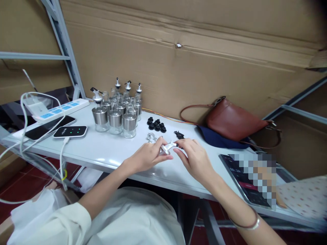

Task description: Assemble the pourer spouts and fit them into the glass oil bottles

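Table: from where I stand, a pale table (84, 146) backed by a cardboard wall (158, 71).
Hands: left hand (148, 156) pinching a silver spout (168, 147) above the near edge; right hand (195, 156) fingers closed at its narrow end.
Progress: four fitted spouts (97, 97); remaining open necks and black stoppers (156, 126) suggest work left.
Glass bottles (115, 119): steel-banded, no liquid discernible.

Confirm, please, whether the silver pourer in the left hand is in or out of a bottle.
Out: the left hand holds the silver pourer apart from the clear glass bottles.
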A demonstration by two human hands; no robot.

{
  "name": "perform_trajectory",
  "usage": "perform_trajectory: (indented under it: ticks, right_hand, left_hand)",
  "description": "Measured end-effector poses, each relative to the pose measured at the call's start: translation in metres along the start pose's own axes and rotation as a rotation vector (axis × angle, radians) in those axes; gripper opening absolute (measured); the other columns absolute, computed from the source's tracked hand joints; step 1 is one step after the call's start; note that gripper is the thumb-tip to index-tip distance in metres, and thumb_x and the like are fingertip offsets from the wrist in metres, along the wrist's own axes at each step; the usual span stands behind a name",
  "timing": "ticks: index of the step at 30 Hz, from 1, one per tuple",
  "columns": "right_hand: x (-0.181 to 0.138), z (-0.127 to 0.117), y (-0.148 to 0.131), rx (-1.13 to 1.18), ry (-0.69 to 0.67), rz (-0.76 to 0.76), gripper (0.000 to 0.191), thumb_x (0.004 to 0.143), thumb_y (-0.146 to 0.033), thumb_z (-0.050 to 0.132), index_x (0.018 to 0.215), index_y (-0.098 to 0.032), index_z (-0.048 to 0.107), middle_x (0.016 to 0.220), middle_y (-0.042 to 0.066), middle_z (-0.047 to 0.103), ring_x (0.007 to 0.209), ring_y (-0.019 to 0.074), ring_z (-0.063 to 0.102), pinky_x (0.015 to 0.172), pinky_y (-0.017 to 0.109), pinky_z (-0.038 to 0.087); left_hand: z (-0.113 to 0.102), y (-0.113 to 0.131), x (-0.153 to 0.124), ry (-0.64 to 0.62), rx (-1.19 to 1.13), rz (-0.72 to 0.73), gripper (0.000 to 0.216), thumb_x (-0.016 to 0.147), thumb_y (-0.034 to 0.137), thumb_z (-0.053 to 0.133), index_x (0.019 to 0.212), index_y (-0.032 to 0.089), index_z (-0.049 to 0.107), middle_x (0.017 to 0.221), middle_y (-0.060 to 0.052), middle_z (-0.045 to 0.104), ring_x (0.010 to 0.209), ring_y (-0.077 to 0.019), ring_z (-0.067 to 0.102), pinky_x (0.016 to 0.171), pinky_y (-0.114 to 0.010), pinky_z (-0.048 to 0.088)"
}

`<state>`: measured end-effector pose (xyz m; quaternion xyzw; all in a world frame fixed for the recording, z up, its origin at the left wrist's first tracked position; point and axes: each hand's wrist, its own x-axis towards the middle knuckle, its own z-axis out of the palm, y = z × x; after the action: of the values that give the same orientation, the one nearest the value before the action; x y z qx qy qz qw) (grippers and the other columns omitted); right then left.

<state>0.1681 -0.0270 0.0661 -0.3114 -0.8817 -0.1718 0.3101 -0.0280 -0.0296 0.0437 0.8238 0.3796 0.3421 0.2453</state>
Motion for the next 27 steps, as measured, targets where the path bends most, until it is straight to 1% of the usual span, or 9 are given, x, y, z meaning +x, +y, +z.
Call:
perform_trajectory:
  ticks: [3,8,11,14,17,20,23,25,27]
  right_hand:
    - [0.001,-0.007,-0.004,-0.105,0.063,-0.075,0.014,0.096,-0.023,0.041,0.089,-0.016,0.053,0.074,0.006,0.063,0.065,0.0173,0.053,0.062,0.03,0.035]
    - [-0.001,-0.011,0.0,-0.128,0.03,-0.222,0.017,0.096,-0.02,0.041,0.083,-0.017,0.052,0.067,0.004,0.059,0.063,0.0164,0.047,0.064,0.03,0.034]
    - [-0.005,-0.01,-0.002,-0.112,0.062,-0.195,0.022,0.096,-0.02,0.038,0.079,-0.018,0.051,0.062,0.002,0.056,0.059,0.0153,0.045,0.064,0.03,0.034]
    - [-0.011,-0.008,-0.004,0.057,0.107,-0.053,0.027,0.097,-0.02,0.033,0.075,-0.019,0.049,0.057,-0.001,0.051,0.054,0.0134,0.044,0.061,0.029,0.035]
    - [-0.018,-0.006,0.003,0.26,0.067,0.229,0.028,0.096,-0.024,0.036,0.073,-0.019,0.051,0.061,0.0,0.054,0.056,0.0127,0.049,0.06,0.027,0.039]
    - [-0.025,-0.001,0.021,0.435,0.014,0.528,0.021,0.089,-0.034,0.05,0.078,-0.019,0.059,0.077,0.004,0.065,0.069,0.0159,0.059,0.064,0.028,0.045]
    - [-0.034,0.008,0.044,0.611,0.049,0.721,0.027,0.077,-0.045,0.063,0.076,-0.019,0.061,0.081,0.007,0.067,0.073,0.019,0.062,0.065,0.03,0.049]
    - [-0.04,0.014,0.056,0.646,0.043,0.777,0.031,0.071,-0.048,0.067,0.071,-0.019,0.057,0.077,0.006,0.066,0.071,0.0194,0.063,0.063,0.031,0.05]
    - [-0.045,0.017,0.065,0.612,-0.018,0.792,0.028,0.072,-0.046,0.063,0.076,-0.02,0.056,0.075,0.006,0.066,0.069,0.0198,0.063,0.063,0.031,0.05]
  left_hand:
    - [-0.001,0.007,-0.003,-0.091,-0.07,-0.017,0.036,0.086,0.053,0.046,0.099,0.019,0.042,0.064,0.004,0.051,0.054,-0.0127,0.049,0.055,-0.023,0.035]
    - [-0.005,0.009,-0.005,-0.244,-0.402,-0.043,0.04,0.09,0.054,0.034,0.103,0.018,0.045,0.072,0.001,0.057,0.053,-0.0093,0.046,0.055,-0.022,0.038]
    - [-0.006,0.011,-0.005,-0.238,-0.36,-0.032,0.035,0.089,0.05,0.043,0.101,0.018,0.047,0.067,0.003,0.054,0.053,-0.0096,0.045,0.054,-0.022,0.038]
    - [-0.004,0.01,-0.004,-0.148,-0.169,0.023,0.029,0.086,0.042,0.053,0.102,0.019,0.048,0.071,0.002,0.055,0.06,-0.0116,0.051,0.06,-0.024,0.041]
    - [-0.002,-0.001,-0.002,-0.025,-0.072,0.057,0.027,0.086,0.037,0.054,0.105,0.02,0.045,0.091,-0.003,0.061,0.069,-0.0132,0.057,0.067,-0.026,0.045]
    - [-0.001,-0.017,0.002,0.122,-0.063,0.061,0.027,0.086,0.036,0.054,0.106,0.02,0.044,0.105,-0.006,0.06,0.074,-0.0133,0.059,0.069,-0.027,0.047]
    - [-0.001,-0.028,0.005,0.243,-0.057,0.06,0.028,0.084,0.038,0.056,0.104,0.021,0.045,0.1,-0.004,0.062,0.073,-0.013,0.059,0.068,-0.026,0.047]
    - [0.001,-0.03,0.005,0.281,-0.042,0.088,0.028,0.083,0.038,0.058,0.102,0.02,0.046,0.092,-0.002,0.063,0.069,-0.012,0.058,0.065,-0.025,0.047]
    - [0.002,-0.029,0.005,0.3,-0.016,0.141,0.028,0.083,0.037,0.058,0.101,0.02,0.046,0.088,-0.001,0.063,0.065,-0.0113,0.058,0.063,-0.025,0.046]
